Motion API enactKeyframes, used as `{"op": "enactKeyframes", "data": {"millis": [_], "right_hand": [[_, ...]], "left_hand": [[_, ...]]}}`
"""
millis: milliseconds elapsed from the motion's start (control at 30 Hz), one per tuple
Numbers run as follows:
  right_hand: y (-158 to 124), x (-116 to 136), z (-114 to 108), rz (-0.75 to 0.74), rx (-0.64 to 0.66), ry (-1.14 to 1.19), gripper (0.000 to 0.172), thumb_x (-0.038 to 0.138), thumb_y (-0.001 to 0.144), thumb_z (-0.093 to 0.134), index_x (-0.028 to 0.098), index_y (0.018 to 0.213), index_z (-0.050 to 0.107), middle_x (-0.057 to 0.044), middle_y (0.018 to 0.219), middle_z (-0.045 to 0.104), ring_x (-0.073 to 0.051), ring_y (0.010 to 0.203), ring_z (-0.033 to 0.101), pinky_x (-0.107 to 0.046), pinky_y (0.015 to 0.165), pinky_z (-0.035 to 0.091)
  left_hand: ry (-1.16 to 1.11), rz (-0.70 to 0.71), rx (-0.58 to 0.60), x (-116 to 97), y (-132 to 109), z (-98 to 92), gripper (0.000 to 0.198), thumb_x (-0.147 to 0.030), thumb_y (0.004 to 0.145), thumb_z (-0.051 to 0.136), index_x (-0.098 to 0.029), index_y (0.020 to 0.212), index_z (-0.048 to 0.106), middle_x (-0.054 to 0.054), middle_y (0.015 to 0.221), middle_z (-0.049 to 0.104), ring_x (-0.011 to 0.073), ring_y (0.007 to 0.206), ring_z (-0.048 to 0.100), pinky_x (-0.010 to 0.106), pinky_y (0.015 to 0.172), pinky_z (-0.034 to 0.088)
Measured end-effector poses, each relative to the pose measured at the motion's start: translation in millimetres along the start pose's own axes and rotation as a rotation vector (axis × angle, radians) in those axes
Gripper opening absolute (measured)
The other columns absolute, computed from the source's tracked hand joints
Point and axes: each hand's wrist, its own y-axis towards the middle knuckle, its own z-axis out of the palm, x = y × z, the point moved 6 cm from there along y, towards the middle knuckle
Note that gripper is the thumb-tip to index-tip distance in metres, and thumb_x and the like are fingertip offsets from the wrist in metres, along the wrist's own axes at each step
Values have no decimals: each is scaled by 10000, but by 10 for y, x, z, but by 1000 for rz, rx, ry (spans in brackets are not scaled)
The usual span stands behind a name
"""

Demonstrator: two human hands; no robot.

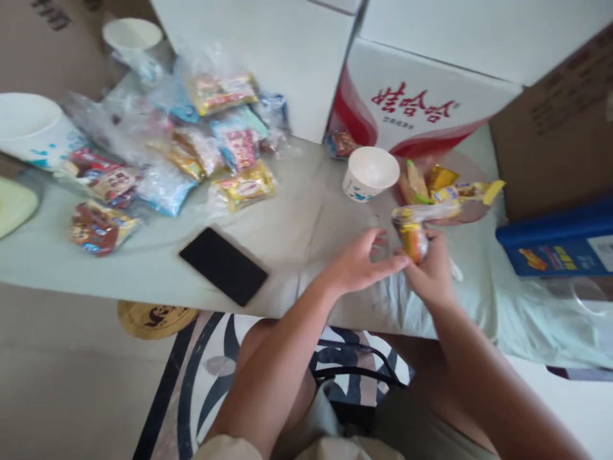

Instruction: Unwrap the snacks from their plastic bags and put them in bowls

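Observation:
My right hand (433, 275) is closed around a small yellow and orange snack packet (412, 235), held just above the table's front right part. My left hand (360, 260) reaches in from the left with fingers stretched toward that packet, fingertips touching or almost touching it. A white paper cup (370, 172) stands just behind both hands. Right of the cup lies a small heap of yellow snack packets (445, 185).
A black phone (223, 265) lies near the table's front edge (143, 291). Many bagged snacks (191, 150) spread over the left half, beside two more paper cups (29, 128) (132, 35). White boxes with red print (412, 102) stand behind; a blue box (560, 243) at right.

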Motion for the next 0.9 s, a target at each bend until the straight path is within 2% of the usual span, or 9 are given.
{"op": "enactKeyframes", "data": {"millis": [100, 200, 267, 367, 433, 533, 633, 733, 900], "right_hand": [[-200, 5, 77, -131, 48, -37, 628, 581, 799, 709, 185, 1255, 533, -164, 1163, 615, -330, 1057, 630, -512, 890, 553], [-196, 60, -9, -298, 250, -1, 429, 486, 907, 593, 210, 1235, 611, -163, 1204, 644, -325, 1121, 633, -499, 973, 529], [-78, -124, -273, -224, 153, -111, 287, 395, 943, 530, 221, 1128, 662, -147, 1111, 676, -318, 1075, 642, -502, 980, 513], [82, -595, -653, 20, -51, -373, 362, 363, 900, 554, 153, 1178, 656, -209, 1138, 664, -388, 1111, 609, -572, 972, 485], [138, -862, -751, 113, -33, -478, 438, 376, 872, 574, 106, 1209, 649, -257, 1177, 646, -436, 1136, 583, -617, 963, 467], [153, -1026, -792, 124, 71, -422, 321, 382, 896, 544, 146, 1066, 678, -230, 1087, 680, -409, 1068, 606, -591, 939, 475], [88, -943, -820, 176, 118, -64, 274, 427, 968, 477, 209, 1012, 637, -103, 867, 699, -263, 782, 636, -417, 756, 523], [-4, -739, -760, 268, 169, 310, 355, 498, 1033, 365, 230, 995, 595, -8, 711, 645, -157, 544, 534, -292, 561, 441], [-59, -405, -499, 194, 393, 222, 300, 396, 1003, 426, 220, 813, 577, 14, 607, 576, -133, 532, 507, -267, 571, 375]], "left_hand": [[-247, 51, -20, 46, 110, 206, 696, -533, 730, 847, -230, 1275, 537, 122, 1269, 681, 263, 1170, 656, 408, 1019, 514], [-358, 70, -268, 142, 232, 176, 622, -524, 755, 832, -256, 1229, 533, 85, 1278, 669, 242, 1176, 650, 414, 1038, 514], [-416, 72, -353, 166, 323, 142, 711, -476, 751, 848, -330, 1332, 465, 61, 1350, 642, 237, 1162, 661, 428, 996, 548], [-448, 115, -345, 118, 465, 147, 1017, -402, 707, 894, -476, 1494, 253, 43, 1468, 578, 239, 1174, 668, 466, 978, 570], [-405, 138, -302, 93, 543, 205, 1091, -418, 685, 909, -493, 1525, 217, 52, 1494, 557, 254, 1195, 663, 486, 992, 565], [-285, 161, -228, 107, 626, 345, 1034, -471, 693, 903, -420, 1530, 299, 86, 1439, 587, 277, 1214, 653, 474, 1011, 556], [-100, 184, -174, 155, 664, 458, 883, -515, 719, 875, -310, 1465, 447, 113, 1330, 636, 291, 1220, 647, 440, 1050, 527], [117, 212, -177, 199, 661, 478, 736, -528, 718, 867, -257, 1336, 574, 120, 1311, 649, 302, 1258, 626, 427, 1119, 470], [23, 239, -318, 212, 635, 385, 654, -502, 727, 870, -289, 1263, 558, 64, 1214, 670, 236, 1151, 663, 361, 1037, 510]]}}
